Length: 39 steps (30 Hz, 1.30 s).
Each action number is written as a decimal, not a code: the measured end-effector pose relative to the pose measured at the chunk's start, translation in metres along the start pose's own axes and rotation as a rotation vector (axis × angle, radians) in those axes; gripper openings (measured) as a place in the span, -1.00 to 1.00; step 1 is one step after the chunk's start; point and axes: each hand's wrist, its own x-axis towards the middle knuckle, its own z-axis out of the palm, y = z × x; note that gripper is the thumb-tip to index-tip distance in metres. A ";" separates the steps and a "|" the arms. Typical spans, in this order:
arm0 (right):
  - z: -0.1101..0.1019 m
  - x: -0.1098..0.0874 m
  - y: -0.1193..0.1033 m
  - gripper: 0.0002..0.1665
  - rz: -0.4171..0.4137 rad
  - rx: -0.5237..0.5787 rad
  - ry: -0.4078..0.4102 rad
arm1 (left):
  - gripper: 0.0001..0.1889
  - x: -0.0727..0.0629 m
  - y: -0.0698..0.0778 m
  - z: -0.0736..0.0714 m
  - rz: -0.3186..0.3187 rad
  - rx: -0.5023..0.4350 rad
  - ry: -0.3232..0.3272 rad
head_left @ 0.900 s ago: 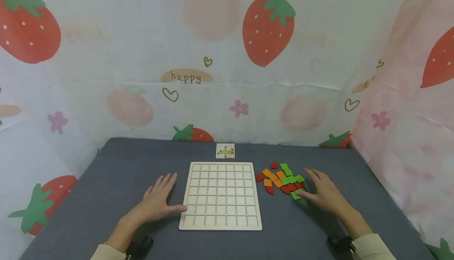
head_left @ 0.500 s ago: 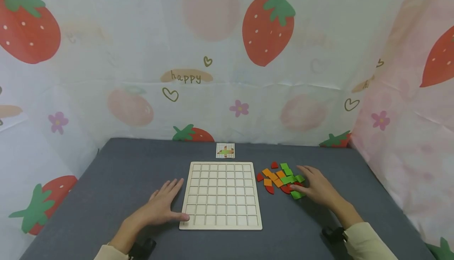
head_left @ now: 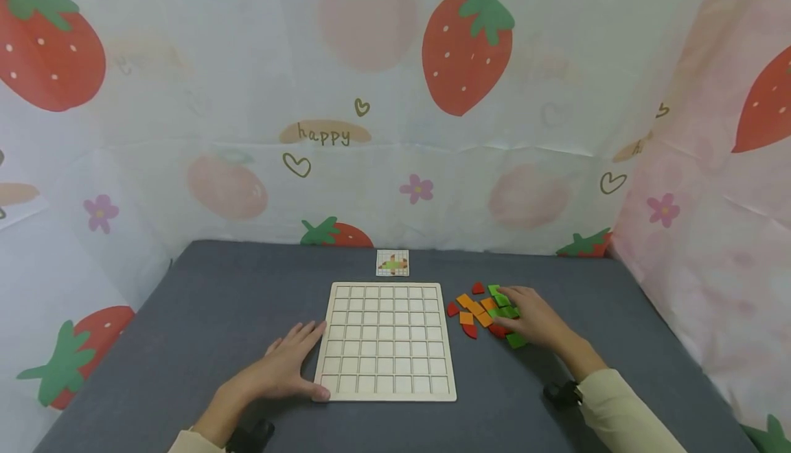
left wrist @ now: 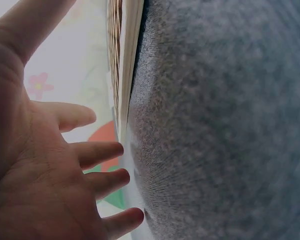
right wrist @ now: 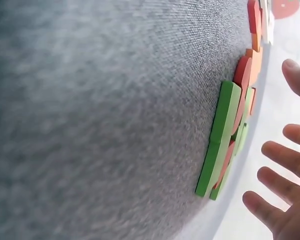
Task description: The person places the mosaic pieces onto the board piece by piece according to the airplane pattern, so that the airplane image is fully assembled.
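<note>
A pale wooden grid board lies flat on the dark grey table. My left hand is beside its left edge, fingers spread, thumb at the near left corner; whether it touches cannot be told. In the left wrist view the palm holds nothing, and the board's rim runs past the fingers. To the board's right lies a loose heap of green tiles, orange tiles and red curved pieces. Over its right part hovers my right hand, fingers extended, hiding some pieces; the right wrist view shows them apart from the fingers.
Behind the board lies a small picture card with a coloured pattern on a grid. A strawberry-print cloth hangs beyond the table's far edge. Dark bare tabletop extends left of the board.
My right hand has moved left, further over the heap of pieces. My left hand has slid slightly nearer along the board's left side, its thumb now at the near corner.
</note>
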 end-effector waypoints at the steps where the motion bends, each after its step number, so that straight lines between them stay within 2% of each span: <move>1: 0.001 0.002 0.000 -0.24 -0.001 0.001 -0.008 | 0.26 0.000 0.000 0.001 0.004 0.000 -0.003; 16: 0.002 0.020 -0.009 -0.42 -0.037 -0.020 -0.102 | 0.27 -0.003 -0.003 0.005 0.049 -0.019 -0.031; 24: 0.002 0.027 -0.012 -0.54 -0.039 -0.055 -0.141 | 0.22 -0.003 -0.001 0.004 0.021 -0.028 -0.046; 32: 0.003 0.036 -0.008 -0.68 -0.071 -0.101 -0.146 | 0.20 -0.003 0.000 0.003 0.008 -0.030 -0.057; 39: 0.001 0.042 -0.009 -0.75 -0.061 -0.090 -0.167 | 0.19 -0.001 0.000 0.002 -0.009 -0.017 -0.061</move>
